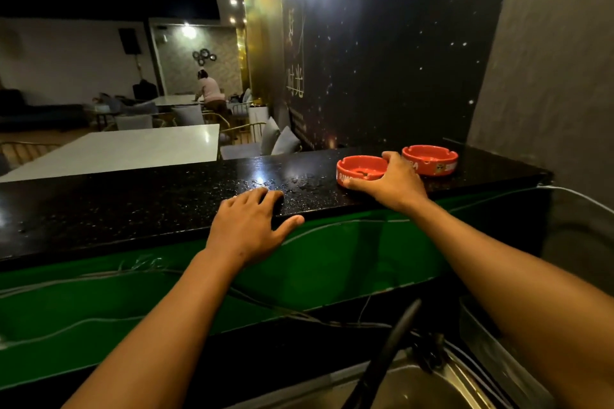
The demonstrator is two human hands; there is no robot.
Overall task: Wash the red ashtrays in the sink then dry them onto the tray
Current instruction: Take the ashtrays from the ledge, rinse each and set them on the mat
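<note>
Step in hand: picking up the first ashtray from the bench for washing; judged an early stage, since both ashtrays sit up on the bench and none is in the sink.
Near ashtray: round red glass ashtray with white lettering on its side wall (361, 168), standing upright on the black speckled stone bench (133, 206), towards its right end.
Far ashtray: second round red ashtray of the same kind (430, 159), just behind and to the right of the first, close to it; whether the two touch cannot be told, as the hand covers the gap.
Right hand: right hand (395, 180) reaches between the two ashtrays; the thumb lies along the front wall of the near one and the fingers curve round its far right side. The grip is on the near ashtray, which is not yet lifted.
Left hand: left hand (247, 226) rests flat on the bench edge, fingers straight, thumb over the front lip; its grip holds nothing and serves as a brace.
Bench surface: water drops lie between the hands, so the ashtray base may be slippery.
Sink: stainless steel sink (428, 385) with a dark curved tap (388, 349) lies below the bench, nearest the viewer.
Method: seat the fingers under the rim, lift straight up to clear the far ashtray, then lower past the bench edge into the sink.
Tray: a grey metal rim at the lower right (478, 325) may be the drying tray; it is not certain.
</note>
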